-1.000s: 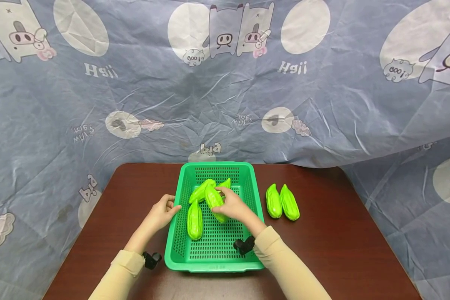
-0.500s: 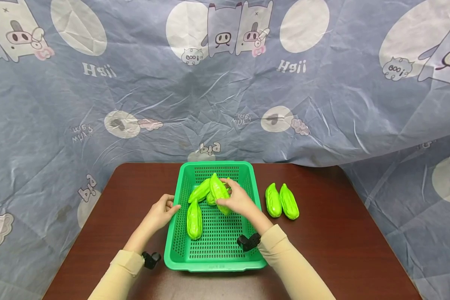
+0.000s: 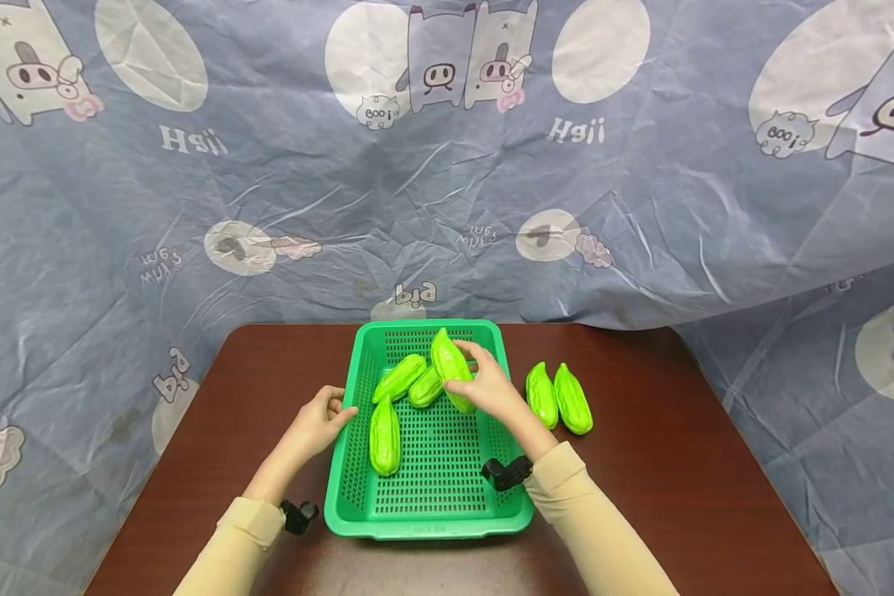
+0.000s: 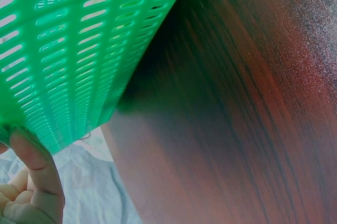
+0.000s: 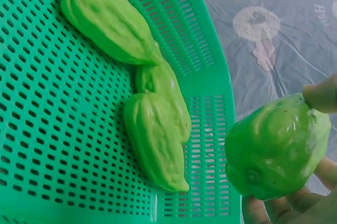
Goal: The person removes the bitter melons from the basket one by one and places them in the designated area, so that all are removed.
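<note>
In the head view my right hand (image 3: 490, 389) grips a bright green bitter melon (image 3: 449, 362), tip pointing away, over the far right part of a green basket (image 3: 428, 528). The right wrist view shows this bitter melon's blunt end (image 5: 274, 153) between thumb and fingers, beyond the basket's side. Three more bitter melons lie inside: one lengthwise (image 3: 385, 440) near the left wall, one slanted (image 3: 398, 378) behind it, and one (image 3: 425, 387) partly behind the held one. My left hand (image 3: 319, 422) holds the basket's left rim, its fingers (image 4: 39, 166) curled at the slotted wall.
Two bitter melons, a left one (image 3: 541, 397) and a right one (image 3: 574, 401), lie side by side on the dark red-brown table (image 3: 656, 463), right of the basket. A grey-blue printed cloth (image 3: 387, 190) hangs behind the table's far edge.
My right hand has carried the gripped bitter melon up and to the right, away from the others, uncovering more of the one beneath. The left hand keeps its place at the rim.
</note>
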A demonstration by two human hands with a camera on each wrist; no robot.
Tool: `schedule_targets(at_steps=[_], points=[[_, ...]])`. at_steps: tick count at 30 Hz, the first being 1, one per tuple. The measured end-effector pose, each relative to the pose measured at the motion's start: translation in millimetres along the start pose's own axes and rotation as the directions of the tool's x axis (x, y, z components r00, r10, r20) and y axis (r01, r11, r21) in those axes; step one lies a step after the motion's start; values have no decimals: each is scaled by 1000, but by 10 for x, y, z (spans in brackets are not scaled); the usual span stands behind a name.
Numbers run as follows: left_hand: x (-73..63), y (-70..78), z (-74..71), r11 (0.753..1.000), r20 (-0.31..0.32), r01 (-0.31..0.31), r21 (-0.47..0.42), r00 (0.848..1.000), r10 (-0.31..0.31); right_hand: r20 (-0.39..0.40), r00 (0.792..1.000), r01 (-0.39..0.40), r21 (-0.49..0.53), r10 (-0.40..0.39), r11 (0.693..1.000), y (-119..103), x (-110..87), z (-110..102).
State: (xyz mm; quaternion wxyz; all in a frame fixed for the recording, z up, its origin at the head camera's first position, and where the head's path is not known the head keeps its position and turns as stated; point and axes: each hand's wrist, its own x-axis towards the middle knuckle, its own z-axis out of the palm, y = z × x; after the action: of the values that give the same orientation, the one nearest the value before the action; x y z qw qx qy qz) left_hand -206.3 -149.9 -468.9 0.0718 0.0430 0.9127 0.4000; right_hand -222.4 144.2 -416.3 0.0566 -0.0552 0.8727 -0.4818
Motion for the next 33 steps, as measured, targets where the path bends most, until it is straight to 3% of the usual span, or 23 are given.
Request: schedule_targets(at_steps=[14, 33], points=[[-2, 8, -11, 1000, 10, 1, -4, 1000, -1, -50, 997, -64, 30, 65, 997, 136, -42, -295], [5, -15, 0, 1000, 15, 13, 9, 1000, -13, -159, 987, -7, 74, 18, 997, 346, -123, -596]])
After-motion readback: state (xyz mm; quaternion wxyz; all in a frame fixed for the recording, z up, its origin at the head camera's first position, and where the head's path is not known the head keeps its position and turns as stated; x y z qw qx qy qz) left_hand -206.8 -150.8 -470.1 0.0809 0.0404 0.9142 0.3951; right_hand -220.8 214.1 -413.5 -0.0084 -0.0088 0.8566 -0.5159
